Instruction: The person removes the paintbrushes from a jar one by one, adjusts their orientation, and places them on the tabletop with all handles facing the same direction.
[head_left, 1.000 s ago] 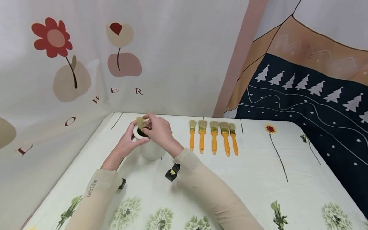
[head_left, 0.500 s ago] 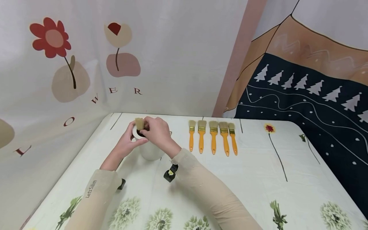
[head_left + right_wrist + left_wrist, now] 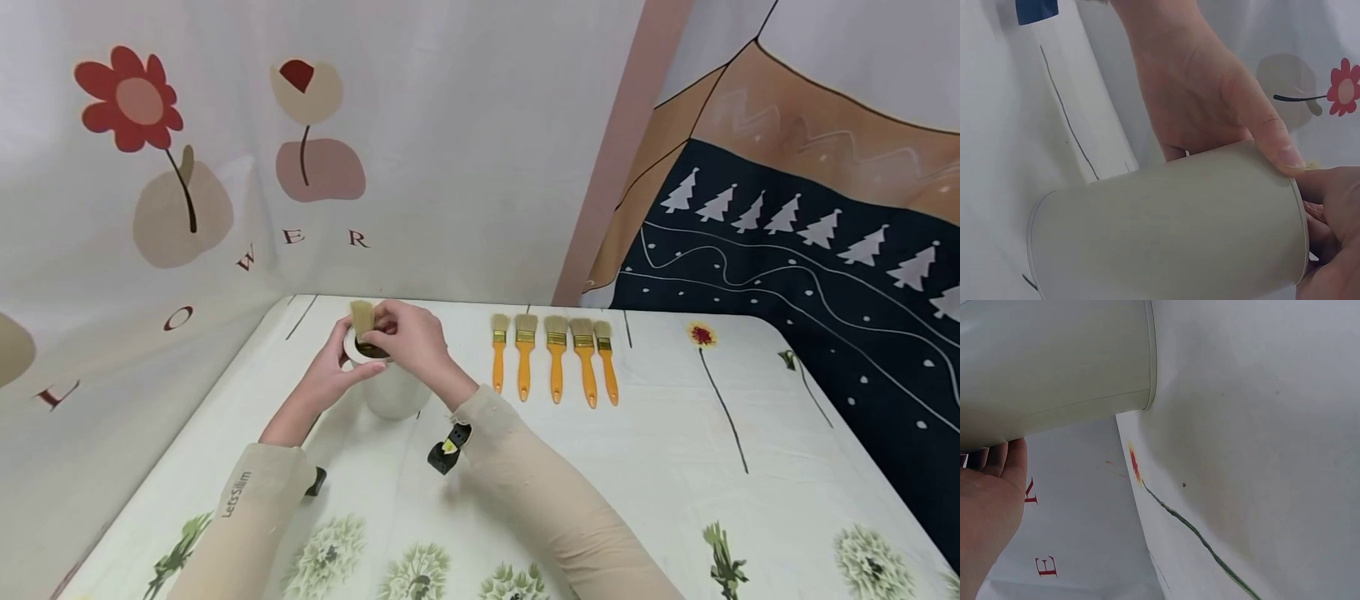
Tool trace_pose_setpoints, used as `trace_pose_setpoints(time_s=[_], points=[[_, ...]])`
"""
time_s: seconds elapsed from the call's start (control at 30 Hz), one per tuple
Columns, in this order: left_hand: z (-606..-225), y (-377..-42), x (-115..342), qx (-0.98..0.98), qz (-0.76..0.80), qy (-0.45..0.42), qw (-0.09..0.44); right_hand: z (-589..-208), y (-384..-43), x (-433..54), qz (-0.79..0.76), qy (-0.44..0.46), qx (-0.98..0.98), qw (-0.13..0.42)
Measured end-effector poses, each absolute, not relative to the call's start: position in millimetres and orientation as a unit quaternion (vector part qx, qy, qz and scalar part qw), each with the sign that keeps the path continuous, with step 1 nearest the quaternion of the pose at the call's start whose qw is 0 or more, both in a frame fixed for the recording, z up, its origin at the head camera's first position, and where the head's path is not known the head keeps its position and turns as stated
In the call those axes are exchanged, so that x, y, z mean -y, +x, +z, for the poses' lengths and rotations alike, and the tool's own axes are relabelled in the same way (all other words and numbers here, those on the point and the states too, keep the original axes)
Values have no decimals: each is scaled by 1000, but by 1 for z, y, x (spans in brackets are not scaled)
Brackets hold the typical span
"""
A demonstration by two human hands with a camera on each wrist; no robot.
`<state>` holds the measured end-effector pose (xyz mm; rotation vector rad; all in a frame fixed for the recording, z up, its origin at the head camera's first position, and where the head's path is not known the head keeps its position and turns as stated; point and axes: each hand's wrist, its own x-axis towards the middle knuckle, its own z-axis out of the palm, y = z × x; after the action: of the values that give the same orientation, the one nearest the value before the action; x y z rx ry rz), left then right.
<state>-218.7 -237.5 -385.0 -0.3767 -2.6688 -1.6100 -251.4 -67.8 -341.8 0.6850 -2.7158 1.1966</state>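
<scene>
A pale cylindrical container (image 3: 395, 392) stands on the table, with a dark inside showing at its mouth. My left hand (image 3: 330, 371) grips it near the rim, thumb along the near side. In the left wrist view, the fingers of my left hand (image 3: 997, 487) lie against the wall of the container (image 3: 1060, 362). At the mouth, my right hand (image 3: 411, 337) pinches a paintbrush (image 3: 362, 318), bristles up; its handle is hidden. The right wrist view has the left thumb on the rim of the container (image 3: 1172, 231) and my right hand (image 3: 1335, 231) beside the mouth.
Several paintbrushes (image 3: 557, 358) with orange handles lie in a row to the right of the container, bristles pointing away. Behind the table (image 3: 645, 467) hangs a printed curtain (image 3: 465, 167). The tablecloth carries printed flowers.
The paintbrush was tilted and mostly covered by the right fingers; its bristles now stand more upright and show more. The left hand has kept its hold on the container.
</scene>
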Motion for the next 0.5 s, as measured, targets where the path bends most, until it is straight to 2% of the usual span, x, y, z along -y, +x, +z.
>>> trace_pose_setpoints(time_s=[0.23,0.5], points=[[-383,-220,237,850,-513,-118,-4,-342,-252,64,504,208,837,43],[-385,-221,237,846,-520,-117,1,-336,-254,48,680,226,693,82]])
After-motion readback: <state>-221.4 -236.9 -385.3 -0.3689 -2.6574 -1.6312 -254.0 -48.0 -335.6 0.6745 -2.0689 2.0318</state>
